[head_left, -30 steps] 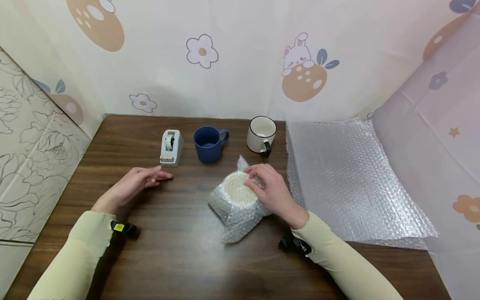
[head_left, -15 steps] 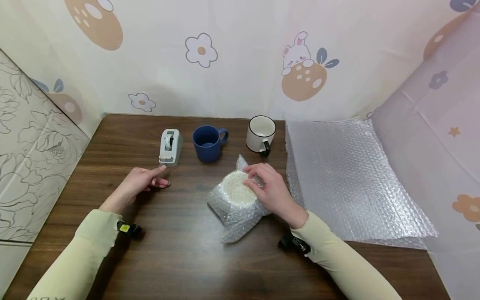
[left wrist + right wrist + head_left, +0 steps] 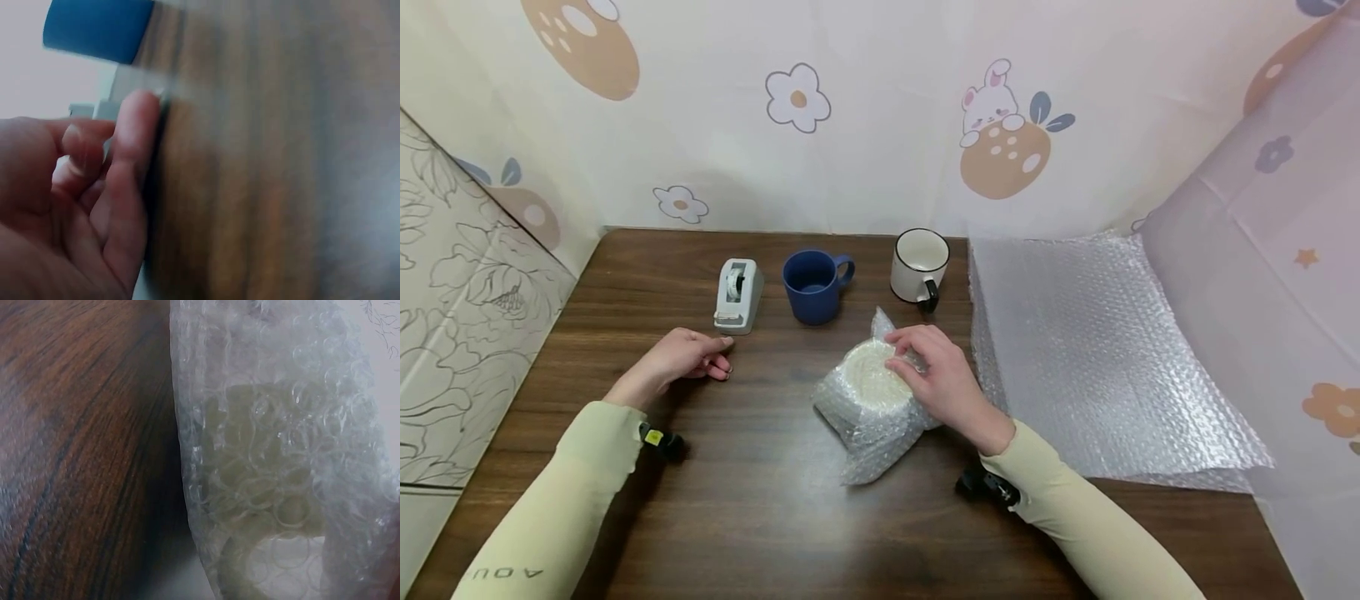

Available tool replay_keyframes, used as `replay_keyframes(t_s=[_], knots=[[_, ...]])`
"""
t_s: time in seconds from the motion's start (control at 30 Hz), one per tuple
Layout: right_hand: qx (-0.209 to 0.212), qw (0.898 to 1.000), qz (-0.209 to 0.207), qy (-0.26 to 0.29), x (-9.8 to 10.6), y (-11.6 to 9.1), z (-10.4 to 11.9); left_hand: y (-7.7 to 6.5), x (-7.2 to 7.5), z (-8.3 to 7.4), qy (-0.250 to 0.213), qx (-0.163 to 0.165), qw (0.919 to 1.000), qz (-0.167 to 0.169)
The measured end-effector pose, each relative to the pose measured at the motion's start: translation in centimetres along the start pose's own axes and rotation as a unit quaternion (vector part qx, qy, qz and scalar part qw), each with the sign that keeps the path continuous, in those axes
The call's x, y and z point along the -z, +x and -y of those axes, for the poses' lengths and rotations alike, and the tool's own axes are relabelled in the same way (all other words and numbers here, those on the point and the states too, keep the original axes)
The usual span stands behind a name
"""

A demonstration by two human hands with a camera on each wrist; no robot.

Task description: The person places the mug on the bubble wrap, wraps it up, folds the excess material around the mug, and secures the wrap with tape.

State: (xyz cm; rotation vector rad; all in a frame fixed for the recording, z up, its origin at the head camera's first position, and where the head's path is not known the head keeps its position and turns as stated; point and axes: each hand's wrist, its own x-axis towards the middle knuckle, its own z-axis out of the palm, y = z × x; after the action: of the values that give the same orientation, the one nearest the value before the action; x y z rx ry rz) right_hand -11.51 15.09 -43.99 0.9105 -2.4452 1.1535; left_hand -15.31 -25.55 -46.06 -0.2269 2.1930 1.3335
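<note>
A bundle in bubble wrap (image 3: 868, 417) lies mid-table, with a round, pale yellow thing showing through the plastic. Bent fingers and thumb of my right hand (image 3: 955, 387) hold the wrap at the bundle's upper right side. The right wrist view shows the wrapped side (image 3: 262, 450) close up; that hand's fingers are hidden there. Just in front of the white tape dispenser (image 3: 739, 296) is my left hand (image 3: 681, 358), fingers bent and close to the tabletop. A small pale glint shows at its fingertip (image 3: 139, 119); whether tape is between the fingers is unclear.
Behind the bundle stand a blue mug (image 3: 814, 287) and a white mug (image 3: 919, 265) with black rim and handle. Sheets of bubble wrap (image 3: 1097, 358) cover the table's right side. Patterned cloth (image 3: 880, 117) hangs behind the wooden table (image 3: 760, 517).
My left hand has drawn back slightly from the tape dispenser's front, its fingertips lower and its wrist shifted right. My right hand stays on the bundle. The head view has shifted a little.
</note>
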Motion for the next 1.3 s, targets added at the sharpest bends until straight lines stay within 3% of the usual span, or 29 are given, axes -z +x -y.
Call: replay_keyframes(t_s=[0.23, 0.47, 0.6, 0.73, 0.9, 1.03, 1.3], knots=[[0.004, 1.0, -0.004, -0.006, 0.2, 0.2, 0.1, 1.1, 1.5, -0.9, -0.035, 0.045, 0.9944, 0.088], [0.002, 1.0, -0.001, -0.003, 0.3, 0.2, 0.1, 2.7, 3.1, -2.2, 0.019, 0.103, 0.9779, 0.181], [0.004, 1.0, -0.004, 0.001, 0.1, 0.2, 0.1, 3.2, 3.6, -2.7, 0.038, 0.132, 0.9678, 0.211], [0.004, 1.0, -0.002, 0.004, -0.1, 0.2, 0.1, 3.3, 3.8, -2.1, 0.038, 0.128, 0.9668, 0.218], [-0.001, 1.0, 0.003, 0.001, -0.1, 0.1, 0.2, 2.2, 3.8, -1.2, 0.059, 0.078, 0.9735, 0.206], [-0.002, 1.0, 0.002, 0.0, -0.1, 0.1, 0.2, 0.8, 3.8, -1.0, 0.057, 0.057, 0.9799, 0.183], [-0.002, 1.0, -0.002, -0.002, 0.0, 0.0, 0.0, -0.4, 2.7, -0.5, 0.038, 0.06, 0.9909, 0.114]])
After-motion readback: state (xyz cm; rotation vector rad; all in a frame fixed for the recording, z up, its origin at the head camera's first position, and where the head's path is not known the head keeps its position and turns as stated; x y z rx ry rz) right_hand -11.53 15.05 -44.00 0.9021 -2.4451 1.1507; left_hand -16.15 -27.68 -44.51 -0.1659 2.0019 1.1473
